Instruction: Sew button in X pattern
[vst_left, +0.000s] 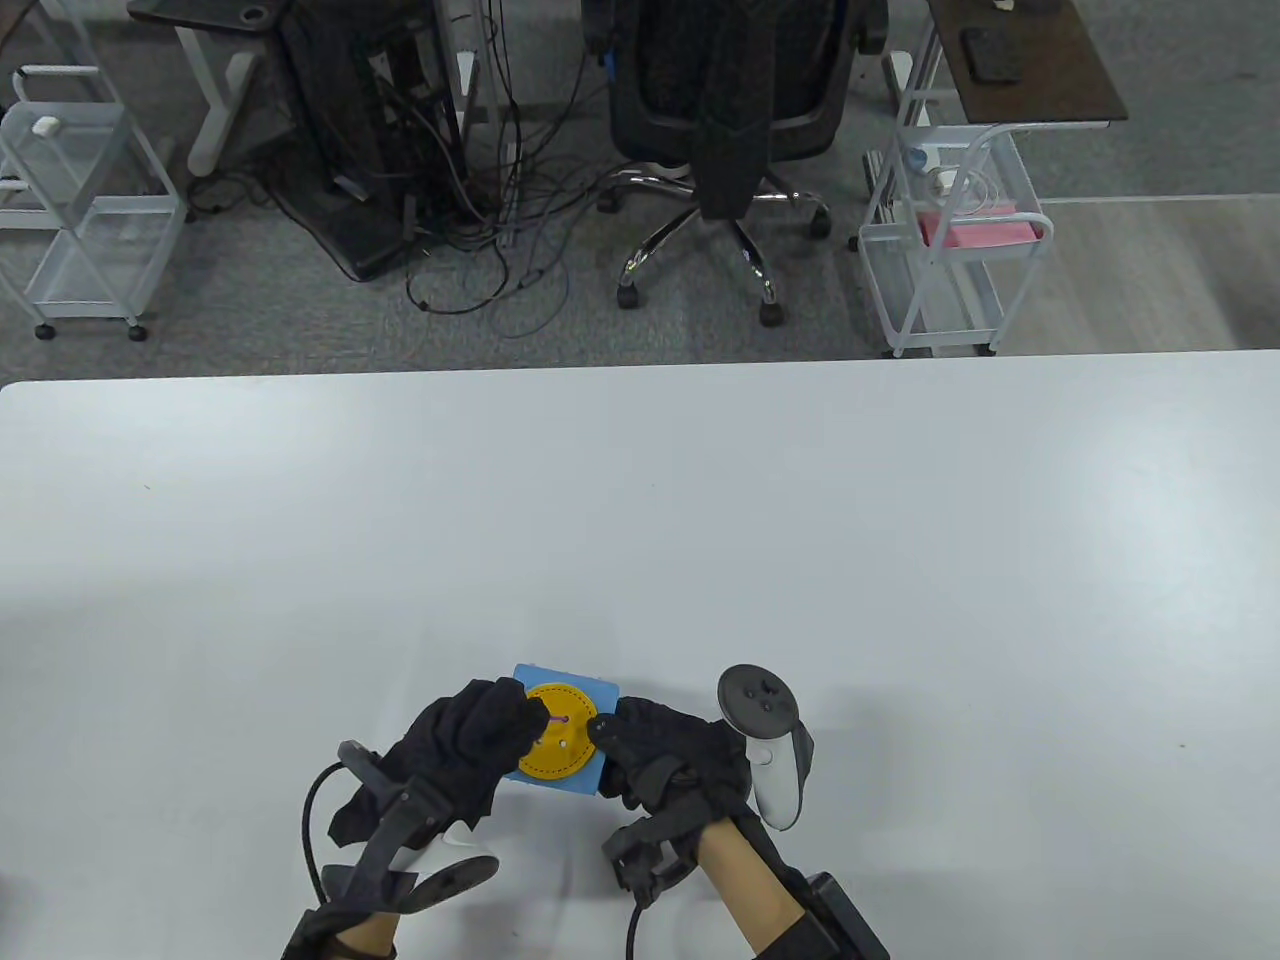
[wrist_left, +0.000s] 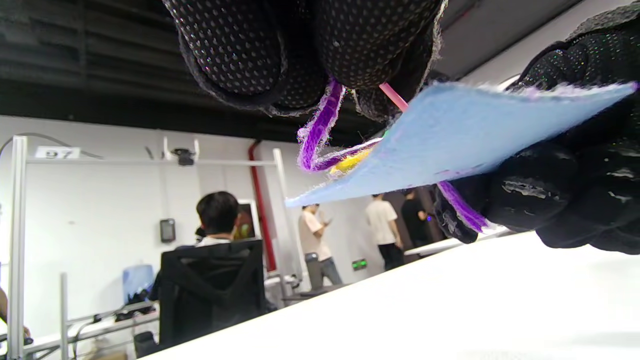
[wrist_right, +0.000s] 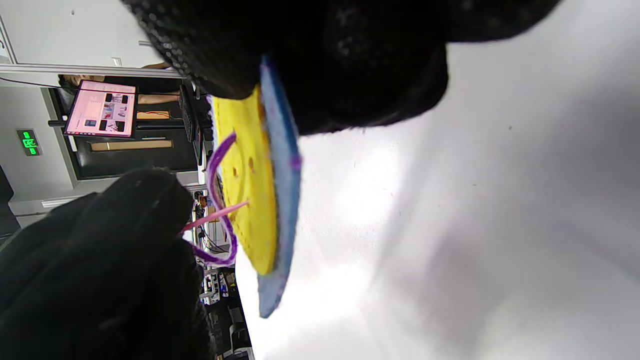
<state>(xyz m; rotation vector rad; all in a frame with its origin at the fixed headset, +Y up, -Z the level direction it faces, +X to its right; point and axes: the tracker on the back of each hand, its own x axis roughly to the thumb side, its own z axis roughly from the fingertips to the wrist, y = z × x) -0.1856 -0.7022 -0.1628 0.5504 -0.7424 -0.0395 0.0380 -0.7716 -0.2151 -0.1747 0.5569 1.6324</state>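
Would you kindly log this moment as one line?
left hand: pinches pink needle | right hand: holds blue felt | yellow button: purple thread through

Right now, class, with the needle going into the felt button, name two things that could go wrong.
1. The purple yarn loops loosely beside the pink needle and could tangle or knot when pulled.
2. The right hand grips the blue felt square only at one edge, off the table, so pushing might bend it.
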